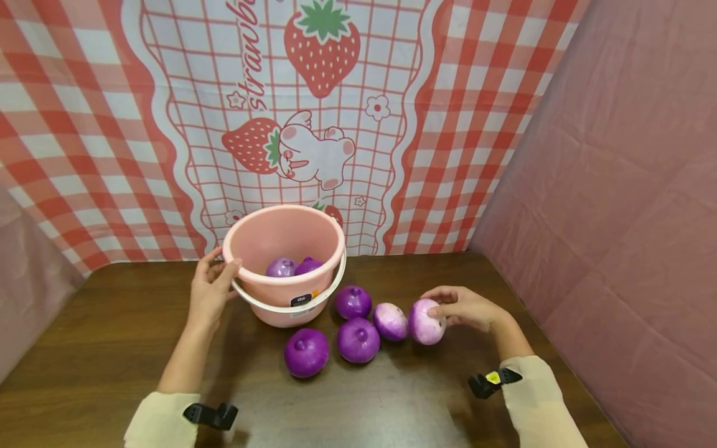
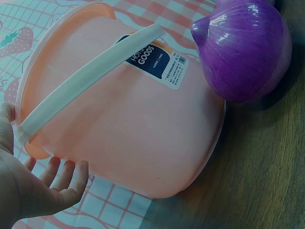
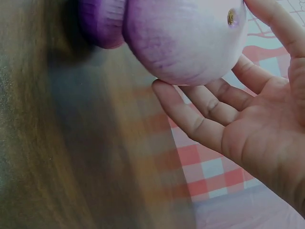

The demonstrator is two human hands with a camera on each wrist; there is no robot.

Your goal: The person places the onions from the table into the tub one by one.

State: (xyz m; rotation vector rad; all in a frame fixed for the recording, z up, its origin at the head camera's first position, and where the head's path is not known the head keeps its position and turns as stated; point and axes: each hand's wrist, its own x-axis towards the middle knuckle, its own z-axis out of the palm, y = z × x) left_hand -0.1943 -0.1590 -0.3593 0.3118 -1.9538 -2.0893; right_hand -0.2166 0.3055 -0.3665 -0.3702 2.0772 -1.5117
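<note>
A pink bucket (image 1: 291, 292) stands on the table with purple onions in it, among them a pale onion (image 1: 281, 267) and a darker onion (image 1: 308, 266). My left hand (image 1: 211, 288) grips the bucket's left rim, thumb over the edge and fingers along the outside. On the right, my right hand (image 1: 462, 308) holds a purple-and-white onion (image 1: 427, 322) between thumb and fingers. Whether that onion touches the table is unclear. Next to it lies another two-toned onion (image 1: 391, 322). Dark purple onions (image 1: 358, 340) sit between it and the bucket, one (image 1: 306, 353) nearer the front.
The bucket's white handle (image 1: 291, 308) hangs down across its front. Behind the brown wooden table (image 1: 381, 404) hangs a strawberry-print checked cloth (image 1: 459, 155). A plain pink cloth (image 1: 616, 218) borders the right side.
</note>
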